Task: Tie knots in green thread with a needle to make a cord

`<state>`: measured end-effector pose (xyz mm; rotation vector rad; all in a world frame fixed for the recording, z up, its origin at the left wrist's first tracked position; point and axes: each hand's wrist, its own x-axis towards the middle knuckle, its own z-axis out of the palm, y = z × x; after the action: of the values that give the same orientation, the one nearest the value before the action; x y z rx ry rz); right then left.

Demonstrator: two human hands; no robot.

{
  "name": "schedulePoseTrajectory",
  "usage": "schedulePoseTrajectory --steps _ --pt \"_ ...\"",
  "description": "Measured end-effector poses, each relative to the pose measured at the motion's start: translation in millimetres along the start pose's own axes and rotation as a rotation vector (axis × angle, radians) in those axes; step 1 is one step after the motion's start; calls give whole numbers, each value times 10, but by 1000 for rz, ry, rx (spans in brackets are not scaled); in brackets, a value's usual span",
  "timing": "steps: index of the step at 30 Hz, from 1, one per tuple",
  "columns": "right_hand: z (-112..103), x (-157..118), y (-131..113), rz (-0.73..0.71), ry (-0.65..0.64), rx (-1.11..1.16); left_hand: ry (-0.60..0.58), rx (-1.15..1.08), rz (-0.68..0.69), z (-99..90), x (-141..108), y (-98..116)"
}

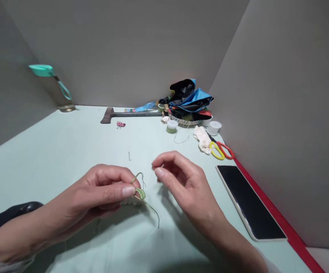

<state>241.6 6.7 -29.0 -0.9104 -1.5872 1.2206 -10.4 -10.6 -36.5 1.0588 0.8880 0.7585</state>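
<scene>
A small green knotted cord piece point(140, 193) is pinched between the thumb and fingers of my left hand point(104, 191). One cord end loops up above the fingertips and another trails down to the right over the table. My right hand point(181, 182) is a short way to the right, apart from the cord, its thumb and forefinger curved with a gap between them. Nothing shows between those fingertips. Beyond the hands, a small thin pin point(129, 156) lies on the pale table point(76, 144).
At the back are a hammer-like tool point(136, 114), pink clip point(120, 124), blue-black bag point(191, 100), green thread spool point(172, 126) and white spool point(214, 127). Crumpled tissue point(202, 139), scissors point(221, 150) and a phone point(251, 203) lie right. A bottle point(52, 89) stands back left.
</scene>
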Motion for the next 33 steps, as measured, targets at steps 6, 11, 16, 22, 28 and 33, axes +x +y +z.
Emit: schedulePoseTrajectory --steps 6,11,16,22,28,33 --pt "25 -34 29 303 -276 172 108 79 144 118 60 -21" --pt "76 -47 139 267 -318 149 36 26 150 148 120 34" --pt "-23 -63 97 80 -279 71 -135 -100 35 57 62 168" --pt "-40 -20 134 75 -178 42 -190 -132 2 -33 49 159" --pt "10 3 131 173 -191 192 -222 -160 6 1 69 164" --pt "-98 23 184 82 -118 295 -145 -129 -3 29 58 200"
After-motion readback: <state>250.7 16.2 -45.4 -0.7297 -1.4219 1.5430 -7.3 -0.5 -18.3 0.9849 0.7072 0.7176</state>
